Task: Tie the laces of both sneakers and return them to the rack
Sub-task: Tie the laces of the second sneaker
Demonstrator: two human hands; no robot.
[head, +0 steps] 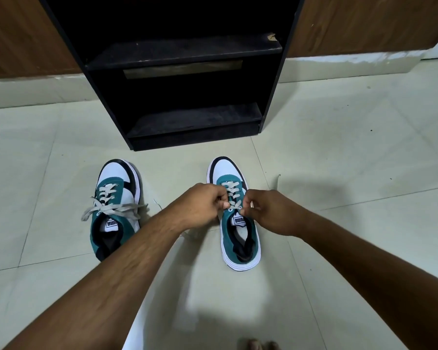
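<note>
Two teal, white and black sneakers stand on the tiled floor, toes pointing at the black rack point(271, 102). The left sneaker point(116, 210) has its grey laces knotted in a bow with loops spread to both sides. Over the right sneaker point(239, 231), both hands meet at the top eyelets. My left hand point(200, 207) pinches one end of the grey lace point(232, 195) from the left. From the right, my right hand point(271, 213) pinches the other end. The lace parts inside my fingers are hidden.
The rack has two low black shelves point(187, 53), both bare, just beyond the shoes. Brown wooden panels point(364, 24) flank it above a pale skirting. Toes point(259, 346) show at the bottom edge.
</note>
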